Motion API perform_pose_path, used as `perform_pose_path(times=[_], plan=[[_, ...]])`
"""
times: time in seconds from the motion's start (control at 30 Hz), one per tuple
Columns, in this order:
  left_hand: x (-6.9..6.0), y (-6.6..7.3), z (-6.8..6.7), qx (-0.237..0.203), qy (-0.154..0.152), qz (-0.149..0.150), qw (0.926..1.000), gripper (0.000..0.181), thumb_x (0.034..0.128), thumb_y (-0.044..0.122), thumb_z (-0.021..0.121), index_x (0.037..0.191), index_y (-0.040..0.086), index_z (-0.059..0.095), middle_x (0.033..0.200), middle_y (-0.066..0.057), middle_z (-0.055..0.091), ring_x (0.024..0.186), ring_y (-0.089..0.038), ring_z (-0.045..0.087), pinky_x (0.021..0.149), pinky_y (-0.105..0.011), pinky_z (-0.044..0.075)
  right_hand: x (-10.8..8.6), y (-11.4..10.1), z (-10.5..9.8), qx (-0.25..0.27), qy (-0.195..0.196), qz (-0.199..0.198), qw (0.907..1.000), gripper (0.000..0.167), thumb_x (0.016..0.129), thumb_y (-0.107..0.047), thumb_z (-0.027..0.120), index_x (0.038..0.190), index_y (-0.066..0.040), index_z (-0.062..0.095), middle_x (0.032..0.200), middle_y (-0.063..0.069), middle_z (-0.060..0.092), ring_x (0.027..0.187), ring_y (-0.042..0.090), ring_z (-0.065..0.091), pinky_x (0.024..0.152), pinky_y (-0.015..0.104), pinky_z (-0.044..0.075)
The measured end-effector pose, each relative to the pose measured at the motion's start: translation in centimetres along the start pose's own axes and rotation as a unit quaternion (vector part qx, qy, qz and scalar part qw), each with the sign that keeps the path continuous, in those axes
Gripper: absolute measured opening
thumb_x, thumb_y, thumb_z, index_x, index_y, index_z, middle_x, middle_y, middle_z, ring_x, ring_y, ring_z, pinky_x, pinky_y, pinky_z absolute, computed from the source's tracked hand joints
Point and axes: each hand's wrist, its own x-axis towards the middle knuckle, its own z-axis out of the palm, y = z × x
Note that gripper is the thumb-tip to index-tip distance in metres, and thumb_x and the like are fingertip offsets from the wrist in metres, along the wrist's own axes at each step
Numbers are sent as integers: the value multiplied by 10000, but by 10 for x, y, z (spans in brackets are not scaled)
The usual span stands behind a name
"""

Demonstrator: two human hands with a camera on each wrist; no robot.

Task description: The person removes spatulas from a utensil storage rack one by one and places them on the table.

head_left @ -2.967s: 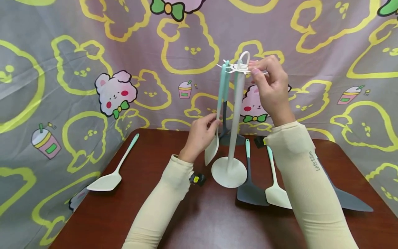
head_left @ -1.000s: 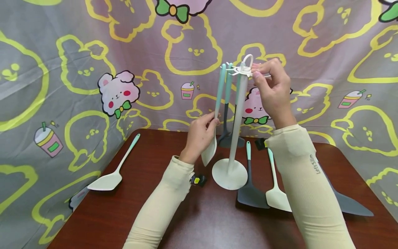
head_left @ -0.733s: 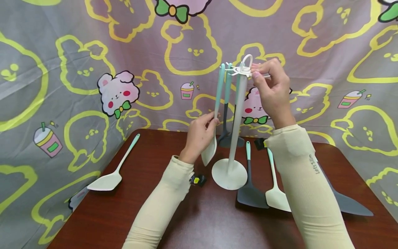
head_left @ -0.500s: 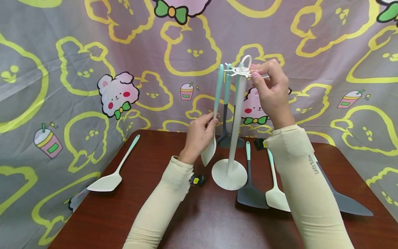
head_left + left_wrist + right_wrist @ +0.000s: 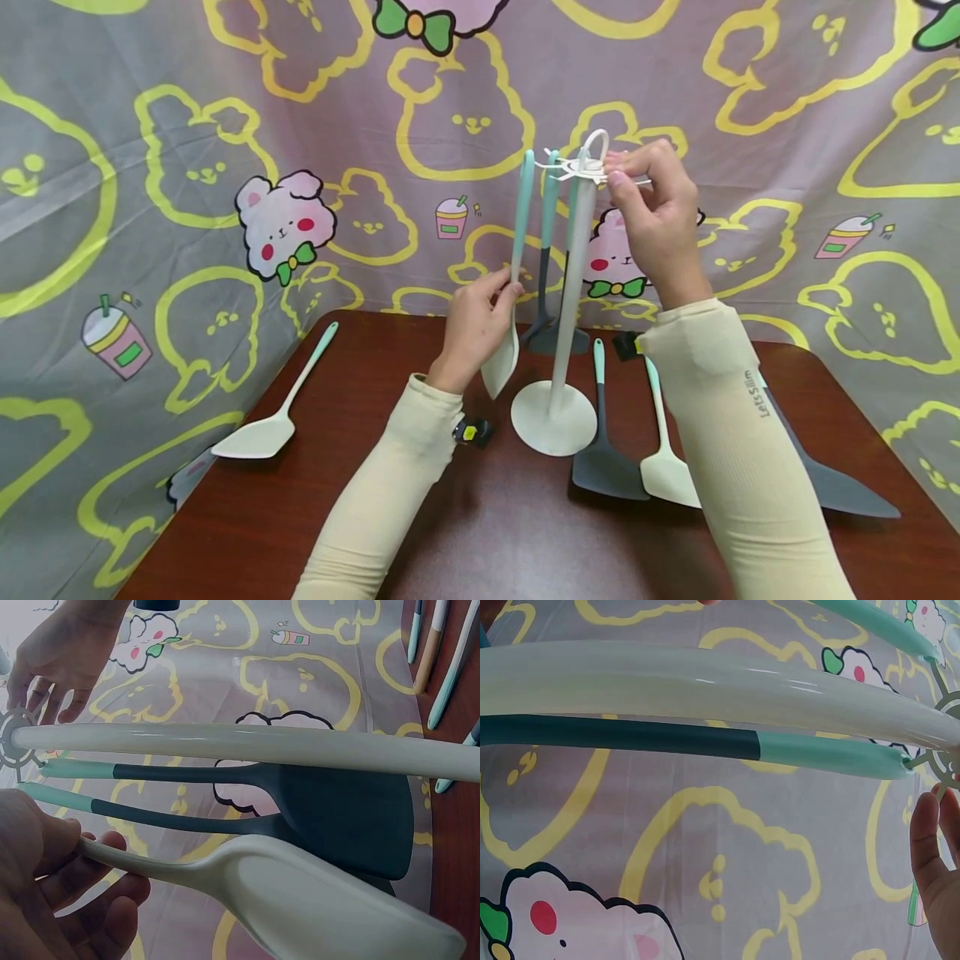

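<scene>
Pinches a cream, mint-handled, plastic-looking spatula [image 5: 523,212] in the left hand [image 5: 476,323] and, just right of that grip, a glossy white, round-based rack [image 5: 573,279] by its top in the right hand [image 5: 660,221], perhaps risking, through a sideways swing, jarring loose hanging dark-grey utensils [image 5: 345,817].

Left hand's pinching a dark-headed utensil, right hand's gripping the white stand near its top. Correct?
One slip: the utensil in the left hand has a cream head, not a dark one; the left wrist view shows it. The right hand does grip the white stand near its top.
</scene>
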Motion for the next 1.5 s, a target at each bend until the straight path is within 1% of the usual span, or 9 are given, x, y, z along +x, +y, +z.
perform_pose_path(times=[0.1,0.33,0.5,0.83,0.97,1.13,1.23,1.4,1.5], plan=[[0,-1,-1,35,-3,-3,10000,211,986,196,591,1114,115,738,924,-67,768,667,-180,640,575,-258,446,0,-1,-1,-8,-32,-54,10000,223,924,-48,548,916,175,540,938,-161,564,1146,130,639,747,179,531],[0,-2,-7,10,81,-134,9999,227,969,182,612,1140,102,739,934,-71,781,752,-198,710,635,-313,538,0,0,-1,20,-36,-53,10000,224,923,-45,546,918,179,537,940,-159,564,1142,128,635,742,185,526],[1,-5,-14,26,118,-320,9994,193,964,177,604,1066,99,748,898,-80,775,731,-201,703,601,-305,525,0,0,0,39,-11,20,10000,230,923,-38,545,919,191,524,938,-152,562,1141,128,634,738,191,522],[-2,-13,-27,213,394,-495,9978,177,942,153,645,1063,56,729,920,-103,760,816,-237,723,666,-370,538,1,1,-1,-10,-36,33,10000,224,931,-38,539,939,185,529,949,-165,567,1136,118,630,740,195,508],[-3,-16,-31,216,436,-499,9976,168,942,157,647,1044,56,733,904,-109,764,759,-236,708,628,-346,518,0,0,-1,-2,-43,66,10000,235,935,-42,542,953,192,520,957,-160,567,1141,126,624,755,197,504],[-5,-19,-34,319,513,-462,9971,158,936,183,658,1004,68,744,863,-109,764,587,-211,651,541,-287,478,0,-1,-3,-51,-139,-91,9998,236,944,-64,537,944,172,534,962,-184,565,1166,162,628,757,199,513],[-7,-22,-35,431,590,-486,9961,143,923,191,677,963,75,752,827,-95,768,560,-198,668,533,-292,497,1,0,-4,-54,-202,-172,9996,248,948,-76,533,944,172,533,968,-196,564,1175,178,630,756,199,518],[-9,-27,-40,701,657,-500,9941,151,916,200,674,941,78,759,810,-91,777,716,-214,747,641,-377,554,1,1,-4,-78,-205,-193,9996,255,948,-85,534,939,170,531,964,-205,559,1170,154,634,752,197,514],[-9,-30,-44,907,645,-492,9926,159,910,208,672,939,78,761,793,-96,774,735,-227,751,672,-418,551,1,0,-4,-44,-201,-184,9996,247,944,-74,535,936,173,531,960,-198,560,1159,146,636,748,196,514]])
